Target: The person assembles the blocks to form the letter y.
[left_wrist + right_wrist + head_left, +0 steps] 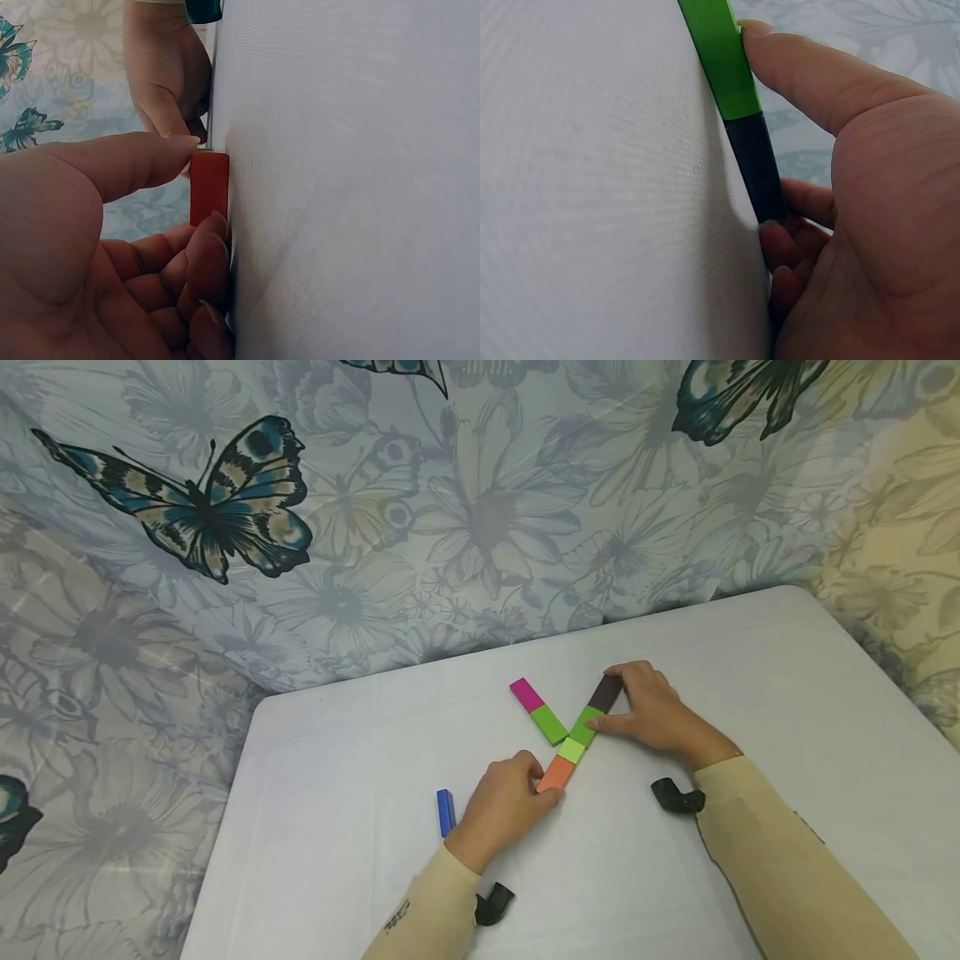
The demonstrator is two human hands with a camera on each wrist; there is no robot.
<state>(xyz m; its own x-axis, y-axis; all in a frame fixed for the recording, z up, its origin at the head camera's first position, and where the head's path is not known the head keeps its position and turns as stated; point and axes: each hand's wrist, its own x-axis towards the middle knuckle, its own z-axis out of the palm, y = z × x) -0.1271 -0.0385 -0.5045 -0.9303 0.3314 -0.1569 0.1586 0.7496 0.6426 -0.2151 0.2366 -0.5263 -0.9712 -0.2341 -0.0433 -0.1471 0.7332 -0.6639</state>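
A slanting row of blocks lies on the white table: an orange block [557, 774], a short light green block [572, 750], a green block [582, 727] and a dark block [606, 692] at the far end. My left hand [502, 802] pinches the orange block between thumb and fingers at the near end. With my right hand [656, 714], I hold the far part of the row, thumb against the green block and fingertips [776, 240] round the end of the dark one. A magenta block [527, 695] and another green block [550, 725] form a second arm, meeting the row near its middle.
A blue block [446, 813] lies apart, just left of my left wrist. The white table [322, 760] backs onto a wall covering [495, 527] with flowers and butterflies. Black curved pieces [677, 797] stick out by both sleeves.
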